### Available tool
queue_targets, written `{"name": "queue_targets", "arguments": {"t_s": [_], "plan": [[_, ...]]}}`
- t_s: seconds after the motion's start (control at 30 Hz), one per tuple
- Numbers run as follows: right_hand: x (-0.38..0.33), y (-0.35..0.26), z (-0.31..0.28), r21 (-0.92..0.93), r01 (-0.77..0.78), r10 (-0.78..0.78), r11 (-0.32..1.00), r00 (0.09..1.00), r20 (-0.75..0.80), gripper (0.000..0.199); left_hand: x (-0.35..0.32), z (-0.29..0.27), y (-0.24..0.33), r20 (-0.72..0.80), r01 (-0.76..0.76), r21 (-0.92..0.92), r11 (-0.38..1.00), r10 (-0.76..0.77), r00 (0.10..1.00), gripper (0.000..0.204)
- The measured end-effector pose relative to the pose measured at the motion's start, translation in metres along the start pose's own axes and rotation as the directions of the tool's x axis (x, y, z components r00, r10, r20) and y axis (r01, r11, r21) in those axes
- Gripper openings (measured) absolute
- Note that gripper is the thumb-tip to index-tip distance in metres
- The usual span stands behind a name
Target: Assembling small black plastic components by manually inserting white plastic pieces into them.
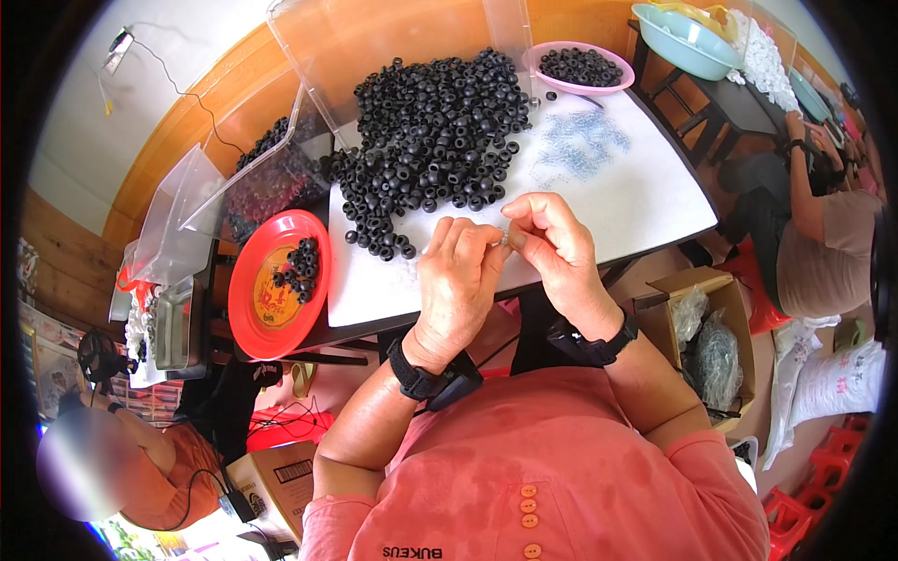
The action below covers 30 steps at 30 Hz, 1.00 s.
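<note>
Both hands, left hand (456, 280) and right hand (554, 245), pinch one tiny silvery metal piece (502, 240) together just below the heap of black rubber rings (430, 140); a loosened pinch likely drops it off the white tabletop (636, 201).

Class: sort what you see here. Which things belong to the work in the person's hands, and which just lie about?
In use: left hand, right hand, small metal part pinched between them, black ring heap, clear small parts.
Lying about: teal basin, cardboard box, white sacks.
</note>
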State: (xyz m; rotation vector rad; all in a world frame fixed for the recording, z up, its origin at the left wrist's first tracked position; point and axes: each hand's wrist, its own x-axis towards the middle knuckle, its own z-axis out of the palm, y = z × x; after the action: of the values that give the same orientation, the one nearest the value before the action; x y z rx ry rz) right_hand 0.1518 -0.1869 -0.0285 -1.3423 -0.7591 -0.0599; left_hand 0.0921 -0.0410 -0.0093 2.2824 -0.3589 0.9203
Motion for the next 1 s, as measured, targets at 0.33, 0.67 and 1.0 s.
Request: {"name": "queue_targets", "arguments": {"t_s": [0.33,0.67,1.0], "plan": [[-0.001,0.008,-0.001,-0.012,0.045,-0.045,0.999,0.999,-0.009,0.024,-0.004,0.000,0.000,0.062,0.246,-0.250,0.936,-0.238,0.969,0.014],[0.000,-0.001,-0.003,0.036,-0.007,0.006,0.999,0.999,0.041,0.024,-0.007,-0.002,0.000,0.045,0.254,-0.351,0.901,-0.255,0.966,0.011],[0.001,-0.004,-0.006,-0.049,0.050,-0.047,0.998,0.997,0.065,0.007,-0.006,-0.011,0.012,0.143,0.460,-0.490,0.740,-0.453,0.880,0.010]]}}
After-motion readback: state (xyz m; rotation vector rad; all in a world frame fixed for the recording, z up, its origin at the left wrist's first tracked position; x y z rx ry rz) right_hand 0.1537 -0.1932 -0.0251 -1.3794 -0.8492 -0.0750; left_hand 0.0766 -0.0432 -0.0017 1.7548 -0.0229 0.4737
